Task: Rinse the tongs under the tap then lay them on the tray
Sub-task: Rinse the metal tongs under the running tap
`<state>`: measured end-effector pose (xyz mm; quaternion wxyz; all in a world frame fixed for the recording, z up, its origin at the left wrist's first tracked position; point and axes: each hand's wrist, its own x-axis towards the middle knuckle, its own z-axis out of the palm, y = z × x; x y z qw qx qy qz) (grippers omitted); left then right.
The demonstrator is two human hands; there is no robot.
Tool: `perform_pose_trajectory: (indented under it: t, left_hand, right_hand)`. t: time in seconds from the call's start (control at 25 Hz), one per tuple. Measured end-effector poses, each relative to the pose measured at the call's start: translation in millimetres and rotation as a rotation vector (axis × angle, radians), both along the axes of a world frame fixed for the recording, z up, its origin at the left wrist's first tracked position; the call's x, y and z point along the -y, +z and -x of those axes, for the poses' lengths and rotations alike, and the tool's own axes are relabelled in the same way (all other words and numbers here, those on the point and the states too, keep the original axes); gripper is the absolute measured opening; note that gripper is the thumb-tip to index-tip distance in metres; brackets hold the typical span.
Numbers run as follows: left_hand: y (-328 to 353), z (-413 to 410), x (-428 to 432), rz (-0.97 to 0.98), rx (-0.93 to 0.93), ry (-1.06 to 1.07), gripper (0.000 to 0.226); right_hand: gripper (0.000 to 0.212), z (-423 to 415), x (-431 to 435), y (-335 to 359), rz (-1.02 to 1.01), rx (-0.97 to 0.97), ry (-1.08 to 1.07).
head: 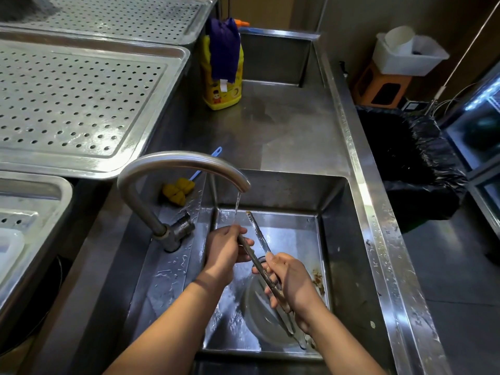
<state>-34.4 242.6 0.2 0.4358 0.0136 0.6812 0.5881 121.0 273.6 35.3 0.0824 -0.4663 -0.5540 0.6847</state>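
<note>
Tongs (257, 240) over sink (335, 239), tips toward 12 o'clock beneath running tap (184, 163). Left hand (226, 249) grip pinches one arm; right hand (290, 280) grip clamps handle end. Perforated tray (81, 98) at 10 o'clock.

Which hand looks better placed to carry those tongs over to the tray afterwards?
Probably the left hand: it already grips the tongs and is nearer the perforated tray; the right hand holds them farther away.

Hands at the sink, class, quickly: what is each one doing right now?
Left hand: closed around one arm of the tongs, under the tap's stream.
Right hand: closed on the tongs nearer their joined end.
</note>
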Motion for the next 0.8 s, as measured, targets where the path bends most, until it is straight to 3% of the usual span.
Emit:
perform_pose_trajectory:
  t: [0.44,0.8]
  left_hand:
    - [6.0,1.8,-3.2,0.009,0.010,-0.037,0.019]
    - [5.3,-0.1,3.0,-0.260,0.343,-0.060,0.025]
  right_hand:
    - [0.045,-5.9,-5.9,1.0,0.018,-0.041,-0.010]
    - [0.038,-9.4,-14.9,-10.9,0.092,-0.109,-0.106]
